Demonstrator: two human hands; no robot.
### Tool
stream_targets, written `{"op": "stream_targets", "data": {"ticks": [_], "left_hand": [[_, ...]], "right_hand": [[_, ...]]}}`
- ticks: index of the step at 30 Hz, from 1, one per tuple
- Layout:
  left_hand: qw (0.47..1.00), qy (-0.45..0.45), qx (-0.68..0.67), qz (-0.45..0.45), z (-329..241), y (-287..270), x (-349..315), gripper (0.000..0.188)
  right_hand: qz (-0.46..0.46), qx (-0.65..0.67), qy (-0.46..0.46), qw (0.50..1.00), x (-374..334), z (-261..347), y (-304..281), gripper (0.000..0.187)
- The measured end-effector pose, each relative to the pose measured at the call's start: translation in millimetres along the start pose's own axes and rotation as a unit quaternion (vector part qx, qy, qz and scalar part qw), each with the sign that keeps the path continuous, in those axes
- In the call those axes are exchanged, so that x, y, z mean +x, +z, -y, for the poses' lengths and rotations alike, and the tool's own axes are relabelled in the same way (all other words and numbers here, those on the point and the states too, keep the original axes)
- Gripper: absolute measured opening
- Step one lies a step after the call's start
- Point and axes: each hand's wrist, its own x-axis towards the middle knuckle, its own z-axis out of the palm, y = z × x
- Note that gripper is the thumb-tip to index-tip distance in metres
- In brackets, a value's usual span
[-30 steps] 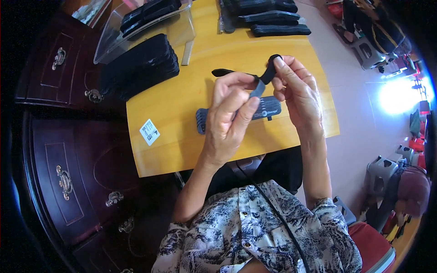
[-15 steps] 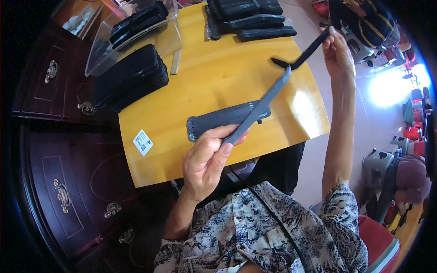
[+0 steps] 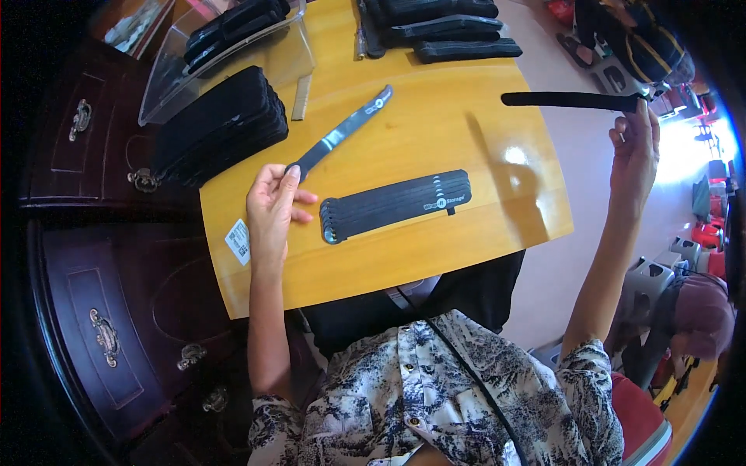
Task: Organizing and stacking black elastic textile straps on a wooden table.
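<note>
My left hand (image 3: 272,203) pinches one end of a dark strap (image 3: 342,133), whose shiny face and small pale print point up to the right over the table. Out to the right, past the table's edge, my right hand (image 3: 636,151) grips the end of a second black strap (image 3: 571,100), fuzzy-looking and stretched out leftward. Between the hands, a fanned row of black straps (image 3: 392,205) lies on the yellow table (image 3: 373,272), overlapping, with metal-looking rings or eyelets at their left ends and pale print at the right.
Left of centre rests a thick stack of black straps (image 3: 221,124), beside a clear plastic bin (image 3: 155,101) holding more. Bundled black straps (image 3: 466,50) lie at the far edge. A short ruler-like strip (image 3: 302,97) and a white label (image 3: 238,242) are on the table. Dark drawers (image 3: 109,334) stand left.
The two straps, touching or nearly so before, are now far apart. My left hand has moved left and away from me; my right hand has swung out to the right and somewhat nearer.
</note>
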Motion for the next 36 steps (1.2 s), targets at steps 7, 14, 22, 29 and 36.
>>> {"op": "stream_targets", "data": {"ticks": [7,14,22,29,36], "left_hand": [[0.979,0.043,0.166,-0.113,-1,3,2,0.009],[0.874,0.181,0.423,-0.154,15,-5,7,0.014],[0.943,0.156,0.288,-0.062,-29,52,-47,0.014],[0.947,0.081,-0.086,0.298,3,157,-111,0.015],[0.920,-0.013,-0.237,0.311,24,180,-129,0.026]], "right_hand": [[0.022,-0.064,-0.083,0.994,-41,-8,24,0.021],[0.024,-0.142,-0.099,0.985,-89,-4,30,0.020],[0.104,-0.371,-0.064,0.921,-153,-10,21,0.015],[0.075,-0.348,0.041,0.934,-190,-4,14,0.016],[0.058,-0.274,0.105,0.954,-215,-7,19,0.020]]}}
